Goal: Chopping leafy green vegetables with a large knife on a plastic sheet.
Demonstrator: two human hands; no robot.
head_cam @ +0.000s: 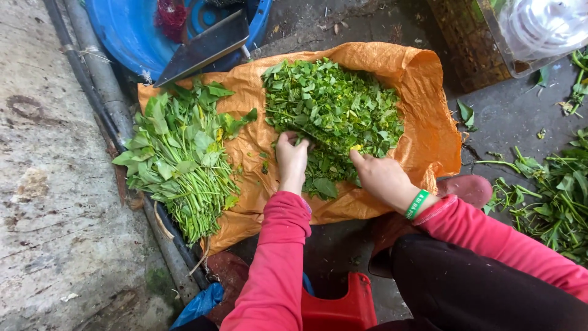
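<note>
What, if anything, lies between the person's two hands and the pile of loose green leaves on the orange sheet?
Nothing visible does. The left hand and right hand both rest directly in the pile of picked leaves on the orange sheet.

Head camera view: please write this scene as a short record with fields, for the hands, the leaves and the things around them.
Left hand: fingers curled in the near edge of the heap of picked leaves
Right hand: resting on the same heap, green wristband on the wrist
Surface: orange sheet spread on the ground
Left of the heap: bundle of leafy stems, lying on the sheet's edge
Behind: blue basin with a flat metal blade across it
Right: loose stems on the ground
Near: red stool
</note>
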